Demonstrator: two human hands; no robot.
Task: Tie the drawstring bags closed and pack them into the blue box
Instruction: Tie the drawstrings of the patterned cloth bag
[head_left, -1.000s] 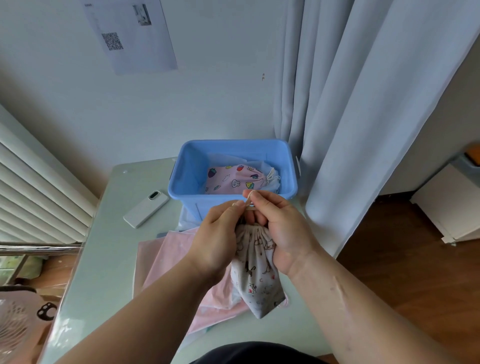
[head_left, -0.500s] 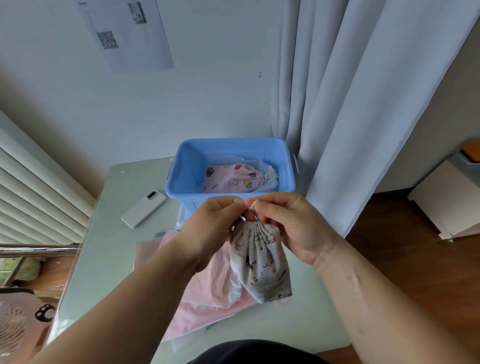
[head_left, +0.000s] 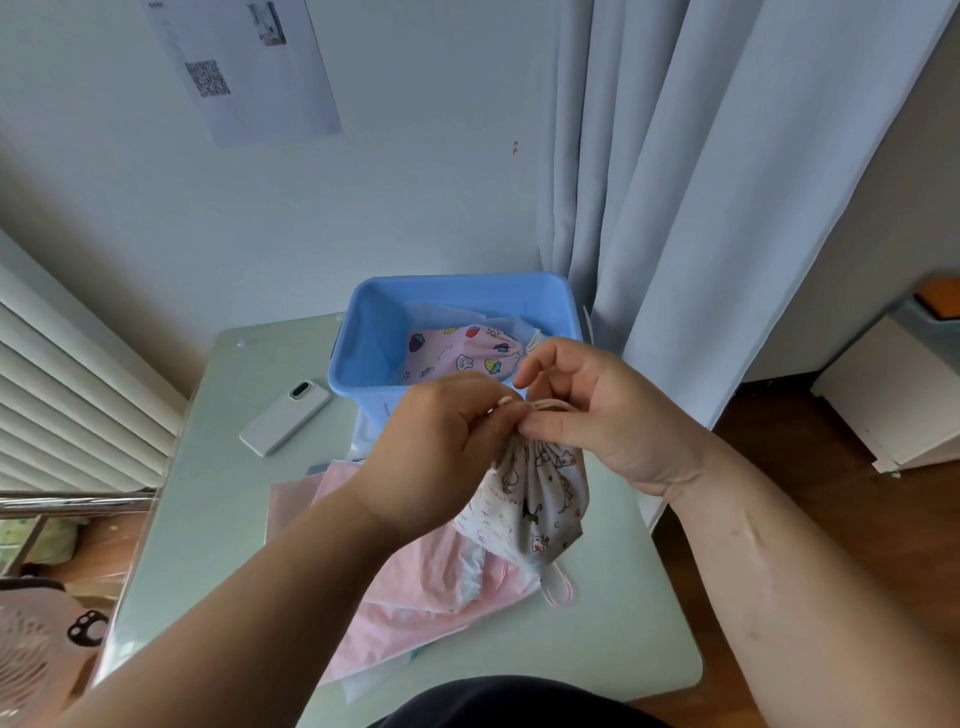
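Observation:
A small white drawstring bag (head_left: 530, 499) printed with cartoon animals hangs in the air over the table, its mouth gathered. My left hand (head_left: 441, 457) pinches the cream drawstring (head_left: 550, 404) at the bag's mouth. My right hand (head_left: 597, 410) holds the cord loop from the other side, thumb and lower fingers on it, index finger raised. Behind them stands the blue box (head_left: 374, 338), with a pink fruit-print bag (head_left: 462, 353) lying tied inside on white cloth. Several pink bags (head_left: 415, 587) lie flat on the table below my hands.
A white phone (head_left: 285, 418) lies on the pale green table (head_left: 208, 519) left of the box. Grey curtains (head_left: 701, 208) hang right behind the box. A slatted radiator (head_left: 67, 395) is on the left, a white cabinet (head_left: 893, 384) on the right.
Both hands have lifted the white bag a little higher and worked the cord at its mouth. My right index finger has come off the cord and now points up.

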